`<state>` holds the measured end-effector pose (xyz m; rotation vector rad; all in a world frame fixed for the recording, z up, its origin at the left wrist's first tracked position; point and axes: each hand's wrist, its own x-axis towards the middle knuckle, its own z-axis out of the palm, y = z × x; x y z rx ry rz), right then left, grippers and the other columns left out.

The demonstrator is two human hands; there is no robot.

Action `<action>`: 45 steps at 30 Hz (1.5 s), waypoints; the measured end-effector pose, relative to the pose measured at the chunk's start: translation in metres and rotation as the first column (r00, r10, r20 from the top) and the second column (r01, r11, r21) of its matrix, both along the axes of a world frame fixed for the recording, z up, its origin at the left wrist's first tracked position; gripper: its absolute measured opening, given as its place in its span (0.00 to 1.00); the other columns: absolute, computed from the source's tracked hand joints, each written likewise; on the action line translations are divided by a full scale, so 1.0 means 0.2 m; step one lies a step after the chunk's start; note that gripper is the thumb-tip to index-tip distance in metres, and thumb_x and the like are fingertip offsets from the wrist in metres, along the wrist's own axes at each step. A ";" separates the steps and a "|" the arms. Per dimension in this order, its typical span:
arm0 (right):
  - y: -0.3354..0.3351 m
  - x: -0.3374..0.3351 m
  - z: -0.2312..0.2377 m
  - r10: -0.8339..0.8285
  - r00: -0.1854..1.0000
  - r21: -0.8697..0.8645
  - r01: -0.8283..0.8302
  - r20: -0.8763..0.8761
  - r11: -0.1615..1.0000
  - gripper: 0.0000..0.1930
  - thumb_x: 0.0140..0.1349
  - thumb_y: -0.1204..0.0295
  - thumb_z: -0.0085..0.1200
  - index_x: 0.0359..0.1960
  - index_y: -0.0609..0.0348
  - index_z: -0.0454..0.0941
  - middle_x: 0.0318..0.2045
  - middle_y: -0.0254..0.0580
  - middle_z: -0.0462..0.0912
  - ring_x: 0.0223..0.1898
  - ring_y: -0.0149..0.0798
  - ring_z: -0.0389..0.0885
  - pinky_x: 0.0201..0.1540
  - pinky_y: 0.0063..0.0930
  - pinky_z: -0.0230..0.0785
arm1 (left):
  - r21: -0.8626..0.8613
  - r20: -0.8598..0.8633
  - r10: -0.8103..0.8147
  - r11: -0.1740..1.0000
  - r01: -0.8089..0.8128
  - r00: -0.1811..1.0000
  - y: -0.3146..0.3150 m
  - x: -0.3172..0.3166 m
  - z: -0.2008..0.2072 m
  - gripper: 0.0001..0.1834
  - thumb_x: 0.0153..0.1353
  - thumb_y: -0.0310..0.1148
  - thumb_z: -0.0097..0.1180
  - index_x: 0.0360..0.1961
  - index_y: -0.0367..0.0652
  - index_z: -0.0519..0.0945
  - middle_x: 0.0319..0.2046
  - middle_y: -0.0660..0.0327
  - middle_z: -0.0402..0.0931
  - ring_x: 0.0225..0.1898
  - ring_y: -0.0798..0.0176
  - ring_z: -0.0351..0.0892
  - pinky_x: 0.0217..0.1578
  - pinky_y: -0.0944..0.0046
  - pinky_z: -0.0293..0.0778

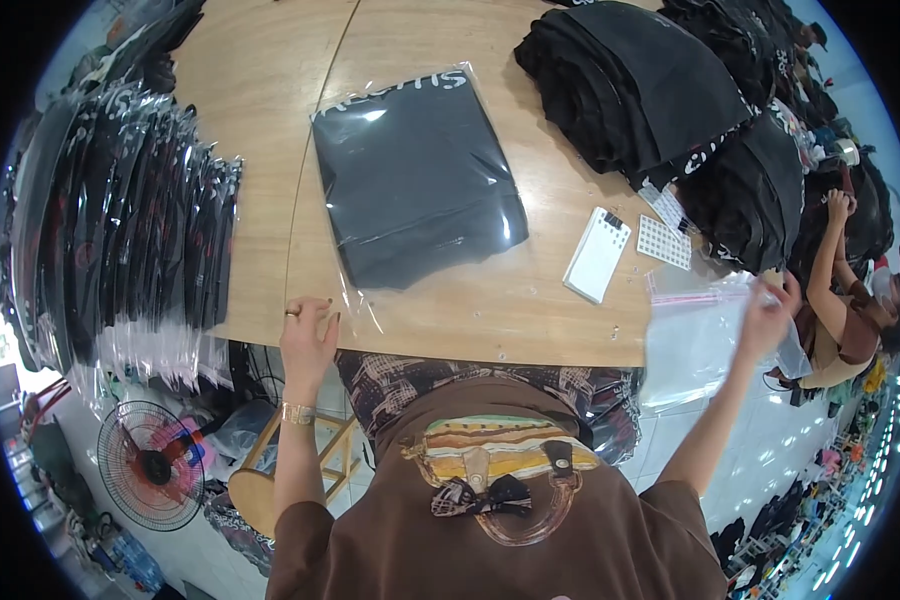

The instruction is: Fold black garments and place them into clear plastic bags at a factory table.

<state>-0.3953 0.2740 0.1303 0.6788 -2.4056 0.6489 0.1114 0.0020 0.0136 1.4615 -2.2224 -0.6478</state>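
A folded black garment with white lettering, inside a clear plastic bag (pixel 420 185), lies flat in the middle of the table. Just below its lower left end, at the table's front edge, is my left hand (pixel 310 337), fingers bent and apart, holding nothing. To the right, a stack of clear plastic bags (pixel 685 345) overhangs the table's right corner. Over its right end, my right hand (pixel 772 318) has its fingers curled together at the plastic, seemingly pinching a clear bag; slight blur hides the fingertips.
Bagged black garments (pixel 120 220) stand in a row at the left. Folded black garments (pixel 640 90) are piled at the back right. A white card stack (pixel 597 255) and a sticker sheet (pixel 663 243) lie nearby. A fan (pixel 153 466) stands below left; another person (pixel 838 300) works at far right.
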 end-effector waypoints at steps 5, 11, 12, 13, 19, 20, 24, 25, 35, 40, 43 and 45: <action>-0.46 0.35 -0.35 0.567 0.813 0.237 -0.582 0.136 0.778 0.16 0.45 0.75 0.60 0.38 0.54 0.73 0.42 0.44 0.75 0.39 0.46 0.75 0.40 0.34 0.68 | -0.374 0.145 -0.446 0.802 0.466 0.883 -0.09 -0.08 -0.01 0.12 0.43 0.23 0.59 0.32 0.43 0.75 0.37 0.58 0.71 0.38 0.52 0.72 0.38 0.58 0.70; -0.76 0.51 -0.53 0.903 0.361 0.359 -0.895 0.234 0.265 0.12 0.48 0.73 0.54 0.36 0.55 0.72 0.44 0.44 0.73 0.39 0.42 0.74 0.41 0.32 0.66 | -0.455 0.253 -0.619 0.602 0.656 0.743 -0.17 -0.08 -0.01 0.10 0.39 0.23 0.57 0.27 0.44 0.73 0.35 0.60 0.71 0.42 0.56 0.72 0.41 0.58 0.69; -0.78 0.51 -0.54 0.913 0.283 0.366 -0.916 0.293 0.166 0.13 0.48 0.74 0.51 0.38 0.56 0.71 0.44 0.45 0.73 0.42 0.41 0.73 0.43 0.31 0.65 | -0.461 0.255 -0.614 0.602 0.652 0.747 -0.17 -0.07 -0.01 0.10 0.39 0.23 0.57 0.27 0.44 0.73 0.35 0.60 0.71 0.42 0.56 0.72 0.41 0.58 0.69; -0.78 0.50 -0.54 0.923 0.240 0.391 -0.914 0.302 0.109 0.13 0.46 0.74 0.52 0.36 0.58 0.69 0.43 0.45 0.73 0.42 0.41 0.73 0.43 0.32 0.65 | -0.456 0.255 -0.630 0.590 0.666 0.733 -0.17 -0.06 -0.01 0.10 0.39 0.24 0.57 0.26 0.44 0.73 0.34 0.61 0.71 0.42 0.57 0.72 0.41 0.58 0.69; -0.78 0.49 -0.60 0.978 0.058 0.357 -0.934 0.201 -0.018 0.08 0.46 0.74 0.51 0.29 0.59 0.69 0.44 0.45 0.73 0.45 0.42 0.72 0.45 0.32 0.65 | -0.422 0.265 -0.665 0.571 0.704 0.698 -0.19 0.00 -0.01 0.09 0.40 0.25 0.56 0.25 0.43 0.72 0.33 0.63 0.72 0.42 0.60 0.72 0.43 0.58 0.69; -0.78 0.49 -0.59 0.978 0.050 0.355 -0.935 0.201 -0.025 0.08 0.46 0.74 0.51 0.29 0.59 0.69 0.44 0.45 0.73 0.45 0.42 0.72 0.45 0.32 0.65 | -0.414 0.262 -0.682 0.560 0.718 0.683 -0.18 0.00 0.00 0.09 0.40 0.26 0.56 0.26 0.43 0.72 0.34 0.63 0.73 0.42 0.60 0.73 0.43 0.58 0.69; -0.78 0.48 -0.58 0.977 -0.075 0.417 -0.896 0.199 -0.154 0.07 0.46 0.72 0.51 0.27 0.59 0.69 0.45 0.45 0.74 0.49 0.43 0.71 0.49 0.33 0.64 | -0.380 0.305 -0.710 0.520 0.765 0.635 -0.21 0.03 0.00 0.08 0.41 0.26 0.56 0.26 0.43 0.72 0.35 0.64 0.73 0.43 0.60 0.73 0.43 0.58 0.69; -0.78 0.48 -0.59 0.968 -0.103 0.415 -0.889 0.230 -0.193 0.08 0.46 0.72 0.52 0.27 0.59 0.69 0.45 0.45 0.74 0.50 0.43 0.71 0.50 0.34 0.64 | -0.363 0.304 -0.725 0.512 0.778 0.618 -0.22 0.03 0.00 0.08 0.42 0.26 0.56 0.26 0.44 0.72 0.36 0.64 0.74 0.43 0.59 0.72 0.43 0.58 0.69; -0.72 0.52 -0.61 0.860 0.103 0.101 -0.993 0.500 0.060 0.12 0.48 0.76 0.49 0.37 0.58 0.73 0.44 0.40 0.76 0.53 0.41 0.69 0.53 0.36 0.59 | -0.127 0.049 -0.584 0.801 0.585 0.811 -0.15 0.04 0.04 0.08 0.46 0.23 0.56 0.30 0.43 0.76 0.35 0.62 0.77 0.39 0.57 0.73 0.41 0.60 0.69; -0.72 0.56 -0.61 0.789 0.135 -0.092 -0.968 0.599 0.235 0.11 0.50 0.77 0.45 0.36 0.59 0.75 0.42 0.43 0.77 0.51 0.43 0.71 0.53 0.35 0.59 | 0.160 -0.200 -0.276 0.937 0.310 0.940 -0.11 0.05 -0.05 0.05 0.53 0.24 0.53 0.33 0.38 0.76 0.32 0.58 0.76 0.34 0.61 0.74 0.36 0.65 0.70; -0.73 0.57 -0.63 0.739 0.125 -0.216 -0.913 0.662 0.347 0.09 0.51 0.75 0.45 0.33 0.60 0.75 0.41 0.46 0.77 0.48 0.45 0.72 0.50 0.35 0.63 | 0.324 -0.339 -0.106 0.920 0.222 0.935 -0.11 0.05 -0.10 0.05 0.57 0.26 0.52 0.32 0.36 0.75 0.29 0.60 0.76 0.31 0.68 0.73 0.33 0.70 0.69; -0.74 0.56 -0.64 0.704 0.089 -0.290 -0.869 0.705 0.400 0.08 0.52 0.74 0.45 0.33 0.61 0.76 0.40 0.48 0.77 0.47 0.45 0.72 0.48 0.34 0.65 | 0.396 -0.401 -0.039 0.893 0.212 0.915 -0.12 0.04 -0.09 0.06 0.59 0.28 0.52 0.32 0.35 0.75 0.28 0.63 0.75 0.29 0.73 0.72 0.32 0.73 0.68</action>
